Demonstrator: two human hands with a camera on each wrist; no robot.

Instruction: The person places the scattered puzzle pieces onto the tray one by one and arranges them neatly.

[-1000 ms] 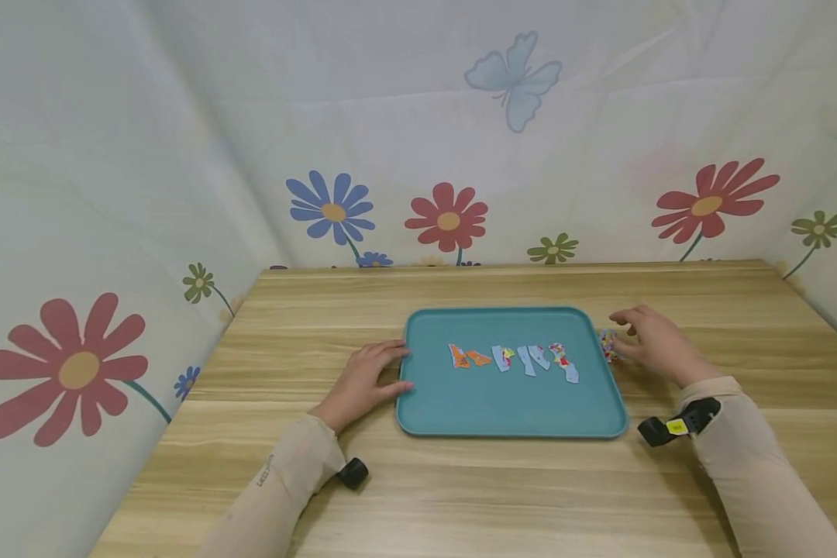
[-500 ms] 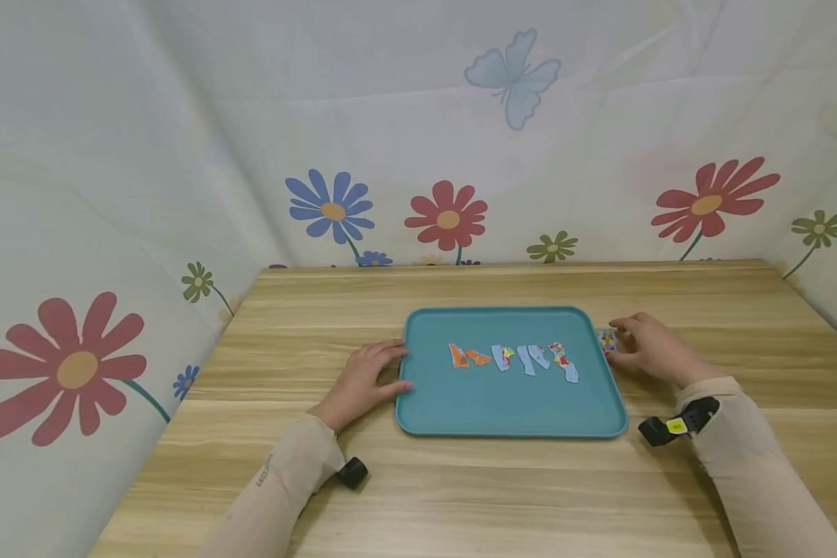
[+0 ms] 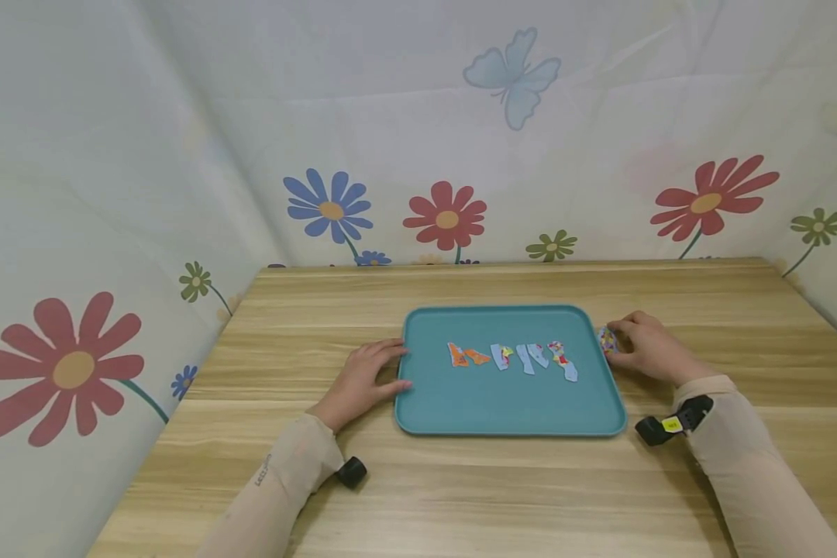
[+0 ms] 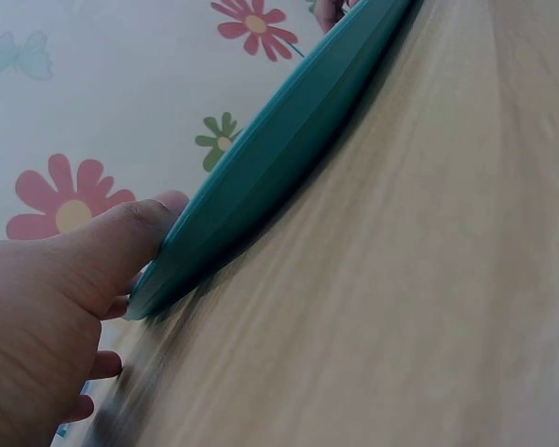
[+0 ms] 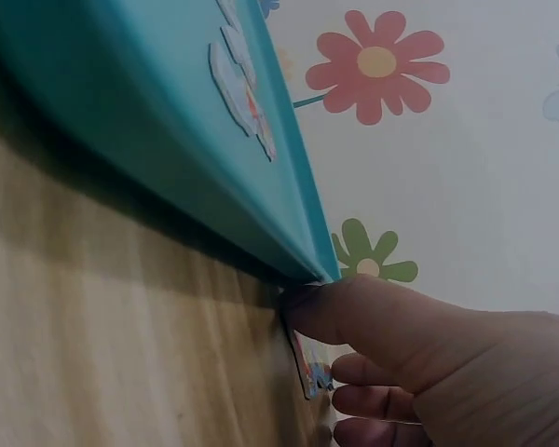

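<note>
My right hand (image 3: 652, 349) pinches a colourful, patterned puzzle piece (image 3: 607, 340) between thumb and fingers, just outside the right rim of the teal tray (image 3: 502, 407). In the right wrist view the thumb covers much of the puzzle piece (image 5: 309, 363), whose lower end shows beside the fingertips. At the opposite side, my left hand (image 3: 363, 381) touches the tray's left rim with fingers spread and relaxed. The left wrist view has its thumb (image 4: 135, 233) against the rim. Orange puzzle pieces (image 3: 458, 355) and pale blue ones (image 3: 525, 359) lie in a row on the tray.
The tray rests on a wood-grain table (image 3: 502, 496). Behind the table's far edge hangs a white curtain (image 3: 586, 139) printed with flowers and a butterfly. A black camera is strapped at each wrist, the right one (image 3: 659, 430) near the tray's front corner.
My right fingers and thumb have closed in around the patterned puzzle piece, which appears turned in the grip. The left hand, the tray and the row of pieces keep their places.
</note>
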